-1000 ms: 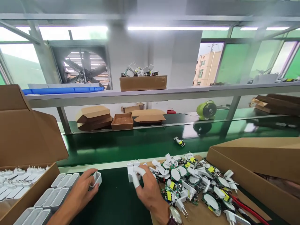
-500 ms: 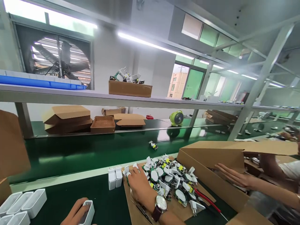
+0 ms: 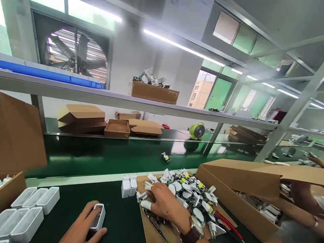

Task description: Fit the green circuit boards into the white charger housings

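My left hand [image 3: 84, 226] is closed around a white open charger shell [image 3: 97, 217] low on the green mat. My right hand [image 3: 164, 202], with white finger cots and a wristwatch, reaches into a pile of circuit boards with white plug parts [image 3: 192, 197] lying on a cardboard sheet; its fingers are curled among the parts and what they grip is hidden. Two assembled white chargers [image 3: 129, 185] stand just left of the pile. Rows of empty white shells [image 3: 27, 211] lie at the lower left.
A large open cardboard box [image 3: 250, 189] stands at right, with another person's arm [image 3: 303, 199] behind it. A green conveyor belt [image 3: 101, 155] carries one loose board [image 3: 166, 157]. Folded cartons and a green fan [image 3: 197, 131] sit beyond. A cardboard flap [image 3: 20, 135] rises at left.
The view has tilted up and swung right. My right hand moved from the standing chargers into the pile. My left hand drew the shell nearer to me. The neighbour's hand withdrew.
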`<act>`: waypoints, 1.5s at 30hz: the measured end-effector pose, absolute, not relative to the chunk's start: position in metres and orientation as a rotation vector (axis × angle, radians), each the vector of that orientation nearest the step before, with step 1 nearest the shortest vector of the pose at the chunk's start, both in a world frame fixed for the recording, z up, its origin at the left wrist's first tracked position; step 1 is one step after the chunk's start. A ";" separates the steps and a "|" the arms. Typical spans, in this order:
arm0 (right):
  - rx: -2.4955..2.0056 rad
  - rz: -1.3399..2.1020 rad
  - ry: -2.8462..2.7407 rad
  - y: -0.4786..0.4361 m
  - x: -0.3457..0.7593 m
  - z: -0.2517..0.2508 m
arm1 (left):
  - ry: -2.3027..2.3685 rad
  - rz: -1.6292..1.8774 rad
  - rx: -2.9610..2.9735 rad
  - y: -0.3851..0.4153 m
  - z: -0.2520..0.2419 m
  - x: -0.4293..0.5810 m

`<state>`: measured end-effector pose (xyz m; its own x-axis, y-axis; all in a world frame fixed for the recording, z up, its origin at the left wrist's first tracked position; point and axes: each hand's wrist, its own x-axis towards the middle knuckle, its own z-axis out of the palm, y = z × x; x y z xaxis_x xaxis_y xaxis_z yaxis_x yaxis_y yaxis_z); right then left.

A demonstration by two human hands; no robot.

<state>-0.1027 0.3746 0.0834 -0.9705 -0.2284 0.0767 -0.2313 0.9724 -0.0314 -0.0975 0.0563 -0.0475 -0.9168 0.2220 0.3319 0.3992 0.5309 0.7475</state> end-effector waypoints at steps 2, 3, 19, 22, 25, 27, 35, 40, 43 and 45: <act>0.436 0.048 -3.077 0.368 -0.097 0.075 | -2.549 -1.336 -0.499 0.059 -0.047 -0.096; 0.459 0.039 -3.091 0.364 -0.096 0.070 | -2.545 -1.344 -0.497 0.060 -0.048 -0.096; 0.719 0.517 -3.038 0.353 -0.052 0.101 | -2.574 -1.123 -0.601 0.045 -0.050 -0.109; 0.819 0.624 -3.065 0.325 -0.060 0.088 | -2.563 -1.052 -0.615 0.045 -0.049 -0.110; 0.793 0.565 -3.039 0.296 -0.074 0.070 | -2.534 -1.022 -0.622 0.043 -0.052 -0.112; 0.774 0.423 -3.033 0.287 -0.082 0.062 | -2.526 -1.016 -0.635 0.040 -0.055 -0.113; 0.519 -0.007 -3.177 0.356 -0.053 0.044 | -2.521 -0.723 -0.724 0.041 -0.043 -0.099; 0.379 -0.122 -3.205 0.390 -0.040 0.034 | -2.459 -0.500 -0.952 0.054 -0.017 -0.080; 0.369 -0.167 -3.222 0.386 -0.043 0.037 | -2.455 -0.535 -0.978 0.058 -0.010 -0.074; 0.377 -0.185 -3.229 0.380 -0.048 0.045 | -2.443 -0.575 -0.985 0.057 -0.009 -0.074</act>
